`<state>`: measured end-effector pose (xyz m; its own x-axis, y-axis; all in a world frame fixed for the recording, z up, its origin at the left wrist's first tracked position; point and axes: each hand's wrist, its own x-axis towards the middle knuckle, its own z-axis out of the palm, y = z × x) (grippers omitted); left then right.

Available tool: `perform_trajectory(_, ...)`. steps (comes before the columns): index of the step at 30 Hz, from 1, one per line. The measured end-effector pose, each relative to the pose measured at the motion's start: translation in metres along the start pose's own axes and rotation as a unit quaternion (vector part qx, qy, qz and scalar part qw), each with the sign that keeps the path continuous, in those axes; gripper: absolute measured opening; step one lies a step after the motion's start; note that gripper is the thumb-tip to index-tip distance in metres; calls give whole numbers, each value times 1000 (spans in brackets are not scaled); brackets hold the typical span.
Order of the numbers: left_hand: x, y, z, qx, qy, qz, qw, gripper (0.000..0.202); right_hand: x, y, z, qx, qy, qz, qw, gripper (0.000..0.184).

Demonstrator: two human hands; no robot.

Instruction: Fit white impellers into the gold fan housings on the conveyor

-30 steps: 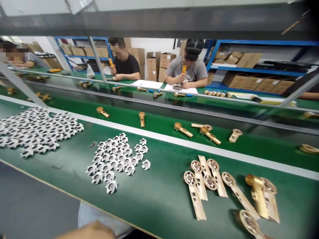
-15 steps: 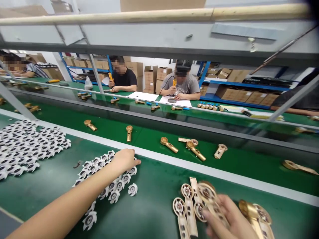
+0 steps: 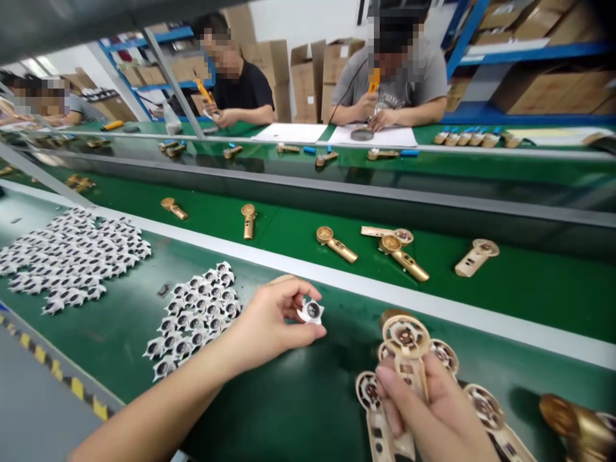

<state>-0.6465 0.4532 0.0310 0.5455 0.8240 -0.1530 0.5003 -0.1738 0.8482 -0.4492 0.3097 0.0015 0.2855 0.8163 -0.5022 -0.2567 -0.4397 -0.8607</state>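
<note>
Left hand (image 3: 274, 317): extended from the lower left, pinching one white fan wheel (image 3: 312, 312) between thumb and fingertips; well apart from the right hand (image 3: 433, 401).
White fan wheel: held above the desk (image 3: 298, 410), between the near wheel cluster (image 3: 202, 314) and the right hand; round, with the dark-centred face turned toward the wearer.
Right hand: clamped around the handle of one gold half-shell (image 3: 412, 355), with the thumb along one side.
Gold half-shell: raised over the loose shells (image 3: 378, 427); ring end pointing away, toward the belt (image 3: 289, 237); long axis running from palm to ring, leaning slightly left; hollow side toward the wearer; at the lower end, apparently hidden in the palm.
Loose shells: lying under and beside the right hand, ring ends mostly pointing away.
Far wheel pile (image 3: 81, 253): spread at the left, near the white strip (image 3: 481, 319).
Belt: green, beyond the white strip, carrying scattered gold pieces (image 3: 337, 245) at differing angles.
Across the belt: a co-worker in grey (image 3: 409, 77), holding an orange tool (image 3: 374, 81) upright.
</note>
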Motion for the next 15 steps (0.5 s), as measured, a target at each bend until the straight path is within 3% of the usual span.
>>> perform_trajectory(6,-7,5,20,-95,-44,103,989,37,-2,1,11,190,-126,-21,973,32)
perform_trajectory(9,-13,0,28,-103,-105,97,984,37,-5,4,20,231,-149,10,962,34)
perform_trajectory(12,-26,-1,32,-70,-124,80,987,48,-1,6,26,104,-103,-20,989,32)
perform_trajectory(15,-38,2,37,-104,-82,83,988,54,5,5,36,-97,-42,-143,984,29)
